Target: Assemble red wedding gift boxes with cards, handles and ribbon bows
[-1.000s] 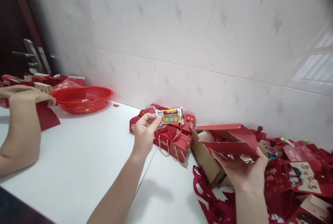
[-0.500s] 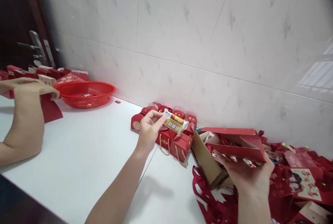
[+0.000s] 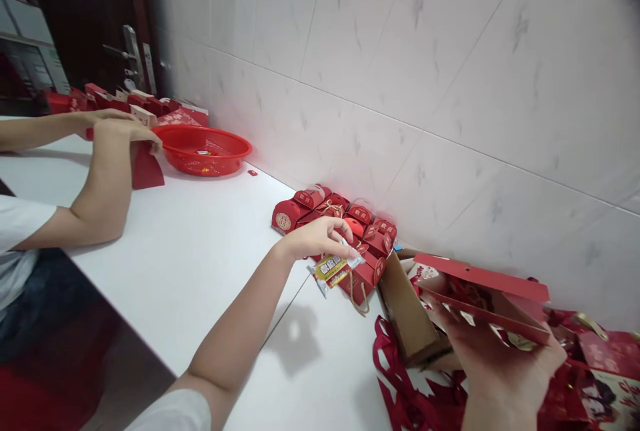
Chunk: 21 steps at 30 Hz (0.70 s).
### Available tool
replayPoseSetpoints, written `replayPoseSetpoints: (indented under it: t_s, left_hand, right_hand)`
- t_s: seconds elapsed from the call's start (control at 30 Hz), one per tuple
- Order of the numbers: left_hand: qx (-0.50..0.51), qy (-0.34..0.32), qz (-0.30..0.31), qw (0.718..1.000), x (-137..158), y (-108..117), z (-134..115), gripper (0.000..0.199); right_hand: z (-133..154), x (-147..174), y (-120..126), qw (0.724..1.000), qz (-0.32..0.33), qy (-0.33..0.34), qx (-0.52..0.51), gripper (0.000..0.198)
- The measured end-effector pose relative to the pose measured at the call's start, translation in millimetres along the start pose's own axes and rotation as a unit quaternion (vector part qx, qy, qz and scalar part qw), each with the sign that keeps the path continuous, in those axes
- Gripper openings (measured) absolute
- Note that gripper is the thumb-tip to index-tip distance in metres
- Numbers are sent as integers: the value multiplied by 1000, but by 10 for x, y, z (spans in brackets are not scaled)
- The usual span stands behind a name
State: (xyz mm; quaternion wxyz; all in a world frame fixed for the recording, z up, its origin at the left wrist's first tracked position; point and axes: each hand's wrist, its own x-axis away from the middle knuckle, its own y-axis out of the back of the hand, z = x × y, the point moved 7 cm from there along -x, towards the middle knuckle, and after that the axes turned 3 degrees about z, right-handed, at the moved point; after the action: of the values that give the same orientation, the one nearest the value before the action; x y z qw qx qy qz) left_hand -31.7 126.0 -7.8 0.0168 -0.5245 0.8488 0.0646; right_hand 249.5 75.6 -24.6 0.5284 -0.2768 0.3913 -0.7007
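- Left hand (image 3: 315, 239), frame centre, pinches a small snack packet (image 3: 334, 269) just above the white surface (image 3: 200, 264).
- Right hand (image 3: 493, 364), lower right, grips an open red gift box (image 3: 487, 297).
- Finished small red boxes (image 3: 333, 214) sit by the wall.

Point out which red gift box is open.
The large red box held in the right hand, with its flap lifted. The small boxes clustered by the wall are all closed.

Left hand (image 3: 320, 239) stretched forward, palm down, fingers pinched; right hand (image 3: 493, 364) low (palm up), fingers gripping.
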Motion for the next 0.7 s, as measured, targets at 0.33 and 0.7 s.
replayPoseSetpoints:
  t_s: [0.33, 0.7]
  left_hand:
    - [-10, 46, 76, 996, -97, -141, 166, 41]
    - [-13, 45, 89, 995, -113, -134, 215, 41]
  right_hand:
    - [-77, 9, -68, 998, 67, 4, 16, 45]
    - [-280, 204, -305, 988, 120, -75, 60, 35]
